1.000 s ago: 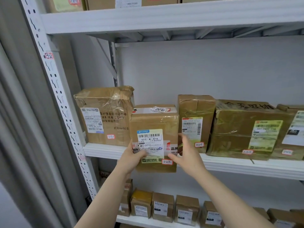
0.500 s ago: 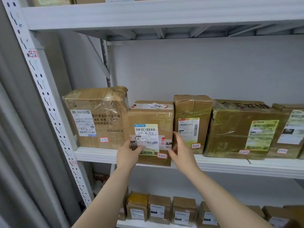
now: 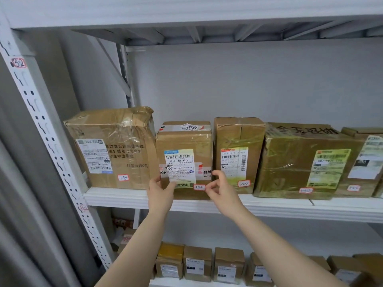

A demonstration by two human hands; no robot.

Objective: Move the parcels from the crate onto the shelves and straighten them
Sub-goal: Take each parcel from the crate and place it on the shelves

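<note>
A: What stood on the white metal shelf?

B: From the left: a large brown cardboard box under wrinkled shiny tape. Next came the small brown cardboard parcel with a white barcode label, upright at the front edge between its neighbours. After it were a tall narrow taped carton and a wide glossy box.

A: And the hands?

B: The left hand rested on the parcel's lower left corner, fingers lying almost flat against the front. The right hand was at the lower right corner with curled fingers; if they gripped the cardboard, I could not tell.

A: Something unclear?

B: The last box on the right was cut by the frame, and the hands covered the parcel's bottom corners.
</note>
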